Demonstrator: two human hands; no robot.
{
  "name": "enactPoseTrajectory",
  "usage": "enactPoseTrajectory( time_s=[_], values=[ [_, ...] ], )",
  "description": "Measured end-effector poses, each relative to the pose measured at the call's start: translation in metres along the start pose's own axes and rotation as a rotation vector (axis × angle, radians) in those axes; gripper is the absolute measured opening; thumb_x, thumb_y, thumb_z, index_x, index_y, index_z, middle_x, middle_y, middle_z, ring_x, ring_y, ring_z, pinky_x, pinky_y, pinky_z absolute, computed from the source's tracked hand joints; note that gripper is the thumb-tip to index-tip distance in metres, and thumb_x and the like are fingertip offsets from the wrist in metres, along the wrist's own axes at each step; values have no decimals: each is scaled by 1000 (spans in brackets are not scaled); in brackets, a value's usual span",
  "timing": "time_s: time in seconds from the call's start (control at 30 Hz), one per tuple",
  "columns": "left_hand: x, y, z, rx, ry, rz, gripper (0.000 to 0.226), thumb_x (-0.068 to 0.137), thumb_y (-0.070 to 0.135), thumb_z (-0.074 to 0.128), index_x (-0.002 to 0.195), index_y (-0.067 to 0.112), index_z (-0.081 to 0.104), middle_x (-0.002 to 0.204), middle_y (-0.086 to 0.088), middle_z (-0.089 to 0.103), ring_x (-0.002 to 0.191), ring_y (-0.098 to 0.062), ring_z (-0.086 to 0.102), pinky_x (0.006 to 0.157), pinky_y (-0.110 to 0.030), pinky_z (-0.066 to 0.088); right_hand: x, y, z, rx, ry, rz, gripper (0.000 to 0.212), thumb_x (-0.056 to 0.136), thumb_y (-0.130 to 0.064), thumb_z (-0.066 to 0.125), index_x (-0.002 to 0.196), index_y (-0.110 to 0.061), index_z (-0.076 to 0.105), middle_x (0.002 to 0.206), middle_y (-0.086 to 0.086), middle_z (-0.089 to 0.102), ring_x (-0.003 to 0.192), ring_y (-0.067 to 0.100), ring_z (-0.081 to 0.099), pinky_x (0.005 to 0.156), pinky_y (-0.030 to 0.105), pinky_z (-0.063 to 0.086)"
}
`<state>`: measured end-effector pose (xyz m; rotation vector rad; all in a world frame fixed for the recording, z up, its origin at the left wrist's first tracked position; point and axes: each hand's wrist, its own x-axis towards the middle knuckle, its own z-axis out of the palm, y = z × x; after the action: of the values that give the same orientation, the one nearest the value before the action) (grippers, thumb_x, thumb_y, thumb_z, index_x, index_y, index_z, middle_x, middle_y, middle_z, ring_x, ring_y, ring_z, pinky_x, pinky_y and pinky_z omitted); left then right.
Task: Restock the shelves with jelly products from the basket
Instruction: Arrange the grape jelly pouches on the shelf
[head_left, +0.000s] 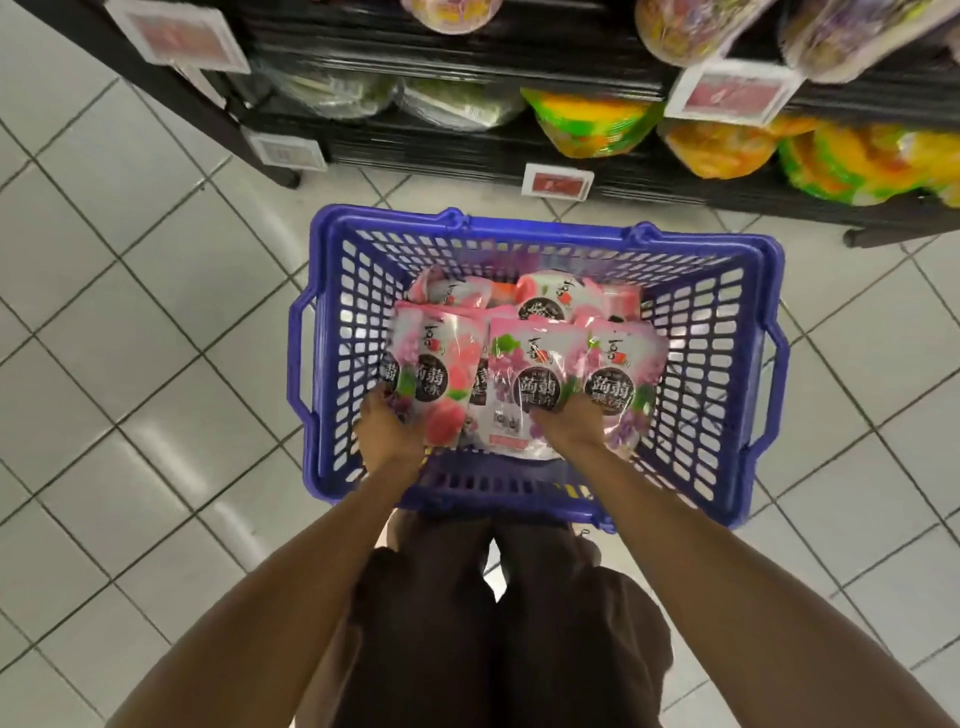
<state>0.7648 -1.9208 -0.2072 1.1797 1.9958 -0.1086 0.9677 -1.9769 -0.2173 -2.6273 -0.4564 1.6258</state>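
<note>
Nearest us: our dark shorts, with both forearms reaching past them into the blue basket on the tiled floor.
Left grip: fingers were curled round the lower edge of a peach pouch, holding it.
Right grip: fingers were tucked round the lower edge of a grape pouch, holding it; how many pouches it caught we could not tell.
Task's things: the jelly pouches lay heaped in the basket, fanning away from both grips, one more grape pouch touching the right grip's outer side.
Shelf: well beyond the grips, past the basket's far rim, carrying orange-green bags.
Stage: we judged it the pick-up, nothing yet lifted clear.
Risk: slick pouches overlapped, so a lift could drag neighbours up and spill them on the floor.
Risk: an edge-only hold could let a heavy pouch slide out on the way to the shelf.
</note>
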Motion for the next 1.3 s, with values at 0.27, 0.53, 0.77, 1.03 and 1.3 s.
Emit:
enactPoseTrajectory(
  time_s=[0.27,0.53,0.77,1.03,1.3],
  values=[
    [-14,11,11,157,48,225,58,73,43,76,121,17,56,123,-5,54,113,-27,51,87,-42,48,-3,-9,18,414,21,181,44,83,-28,76,110,1,60,75,10,69,49,5,63,50,17,53],
    [0,18,26,-89,-115,142,65,72,21,85,123,6,47,144,-18,33,136,-34,32,110,-54,34,6,0,18,223,-22,148,65,71,-27,83,126,-6,56,115,16,65,104,32,66,89,43,56],
    [11,15,14,-295,-258,-233,56,66,13,89,107,13,51,116,-17,65,81,-22,68,62,-31,59,0,4,11,367,-172,90,49,67,-12,89,107,5,65,90,16,73,80,30,68,73,37,57],
    [-32,53,-71,-277,-267,-62,56,61,19,93,104,17,57,115,-7,69,111,-22,63,95,-25,46,-73,-9,-54,701,-23,-10,16,76,-20,83,71,-20,68,63,-8,70,62,6,66,63,20,52],
    [-158,169,-216,-549,-356,117,38,68,4,86,97,19,66,74,15,75,74,-2,71,81,-35,60,-226,-62,-182,1077,-179,-116,25,74,-30,74,90,-10,71,82,6,71,80,26,61,73,34,46]
  ],
)
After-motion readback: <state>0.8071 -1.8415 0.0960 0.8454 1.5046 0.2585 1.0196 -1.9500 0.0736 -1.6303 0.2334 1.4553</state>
